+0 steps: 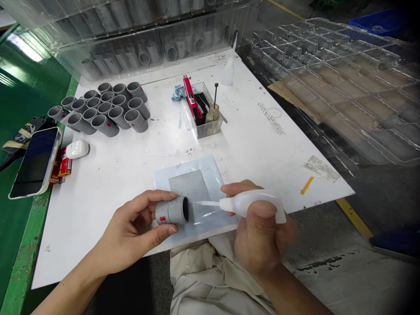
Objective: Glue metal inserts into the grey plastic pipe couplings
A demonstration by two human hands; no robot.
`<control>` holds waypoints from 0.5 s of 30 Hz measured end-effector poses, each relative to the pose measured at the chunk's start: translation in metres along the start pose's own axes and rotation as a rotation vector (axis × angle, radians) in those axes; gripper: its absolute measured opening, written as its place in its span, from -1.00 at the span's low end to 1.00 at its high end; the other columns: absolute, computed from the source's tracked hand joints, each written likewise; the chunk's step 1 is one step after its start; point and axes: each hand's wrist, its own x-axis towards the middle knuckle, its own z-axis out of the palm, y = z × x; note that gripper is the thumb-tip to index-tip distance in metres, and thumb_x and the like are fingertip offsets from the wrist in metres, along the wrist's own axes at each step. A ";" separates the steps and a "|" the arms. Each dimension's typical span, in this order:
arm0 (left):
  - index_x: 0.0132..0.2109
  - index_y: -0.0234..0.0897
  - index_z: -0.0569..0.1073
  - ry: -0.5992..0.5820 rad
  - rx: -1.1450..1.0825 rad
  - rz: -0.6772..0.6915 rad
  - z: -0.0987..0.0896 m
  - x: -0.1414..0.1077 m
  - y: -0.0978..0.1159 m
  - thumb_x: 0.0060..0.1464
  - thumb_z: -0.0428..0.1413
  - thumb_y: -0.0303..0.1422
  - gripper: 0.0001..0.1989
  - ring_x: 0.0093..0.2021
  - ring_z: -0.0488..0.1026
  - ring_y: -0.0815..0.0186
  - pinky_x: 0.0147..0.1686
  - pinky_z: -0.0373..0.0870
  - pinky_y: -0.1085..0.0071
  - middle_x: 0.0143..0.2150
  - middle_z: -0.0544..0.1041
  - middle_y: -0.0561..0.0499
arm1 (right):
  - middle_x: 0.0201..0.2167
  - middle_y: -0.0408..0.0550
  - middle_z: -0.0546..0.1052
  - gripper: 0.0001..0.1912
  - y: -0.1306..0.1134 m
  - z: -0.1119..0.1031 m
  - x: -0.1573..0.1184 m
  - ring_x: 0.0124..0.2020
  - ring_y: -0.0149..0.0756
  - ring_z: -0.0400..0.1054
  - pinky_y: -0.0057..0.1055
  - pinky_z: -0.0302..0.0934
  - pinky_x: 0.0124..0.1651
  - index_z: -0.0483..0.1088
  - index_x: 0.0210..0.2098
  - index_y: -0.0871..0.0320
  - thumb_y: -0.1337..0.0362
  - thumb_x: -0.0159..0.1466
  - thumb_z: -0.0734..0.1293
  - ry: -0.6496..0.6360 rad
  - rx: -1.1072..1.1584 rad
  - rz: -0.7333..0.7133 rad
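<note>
My left hand [131, 227] grips a grey plastic pipe fitting [172, 211] with a small red label. The fitting lies sideways, its dark open end facing right. In my right hand [262, 236] is a white squeeze bottle [246, 203], held level with its thin nozzle pointing left. The nozzle's tip is close to the fitting's open end; whether it touches the rim I cannot tell. Beneath both lies a light blue pad [213, 170] with a grey square [190, 183] on it, near the table's front edge.
Several grey fittings [105, 108] stand grouped at the left. A clear box [210, 130] holds a red tool [193, 99] and a small jar [213, 114]. Behind stand clear trays [131, 41] of fittings and another squeeze bottle [227, 70]. A phone [34, 162] rests at the left edge.
</note>
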 end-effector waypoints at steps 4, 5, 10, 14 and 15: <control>0.17 0.11 0.62 -0.006 0.026 0.048 0.001 0.002 0.002 0.23 0.38 -0.48 -0.55 -0.12 0.60 0.37 -0.12 0.56 0.60 -0.04 0.69 0.04 | -0.30 -0.01 0.59 -0.61 0.000 0.000 0.002 -0.39 -0.17 0.38 -0.23 0.24 -0.43 0.68 -0.12 0.07 -0.02 0.57 0.31 -0.010 -0.012 0.000; 0.16 0.11 0.63 -0.002 0.030 0.050 0.002 0.002 0.003 0.23 0.38 -0.49 -0.55 -0.10 0.60 0.38 -0.11 0.55 0.61 -0.01 0.69 0.04 | -0.31 -0.01 0.58 -0.60 0.000 0.001 0.002 -0.40 -0.16 0.39 -0.23 0.25 -0.44 0.68 -0.12 0.07 -0.03 0.57 0.30 -0.006 -0.025 0.001; 0.15 0.05 0.64 0.007 0.030 0.068 0.001 0.001 0.000 0.20 0.39 -0.53 -0.54 0.06 0.60 0.35 0.00 0.55 0.65 0.12 0.67 0.02 | -0.32 -0.02 0.59 -0.61 0.000 0.002 0.003 -0.41 -0.15 0.41 -0.23 0.25 -0.47 0.68 -0.13 0.05 -0.04 0.56 0.32 0.009 -0.037 -0.006; 0.16 0.05 0.63 -0.004 0.030 0.093 0.000 0.001 -0.002 0.19 0.39 -0.55 -0.52 0.18 0.57 0.31 0.07 0.55 0.63 0.19 0.65 0.02 | -0.30 -0.02 0.60 -0.65 0.000 0.000 0.003 -0.38 -0.17 0.41 -0.24 0.24 -0.45 0.69 -0.11 0.06 0.00 0.56 0.35 -0.011 -0.010 -0.003; 0.16 0.05 0.63 -0.004 0.034 0.101 0.000 0.001 -0.002 0.18 0.40 -0.56 -0.51 0.19 0.57 0.31 0.07 0.55 0.63 0.19 0.65 0.02 | -0.30 -0.02 0.60 -0.65 0.000 0.000 0.003 -0.38 -0.18 0.41 -0.24 0.24 -0.45 0.69 -0.11 0.06 0.00 0.56 0.35 -0.017 -0.006 -0.001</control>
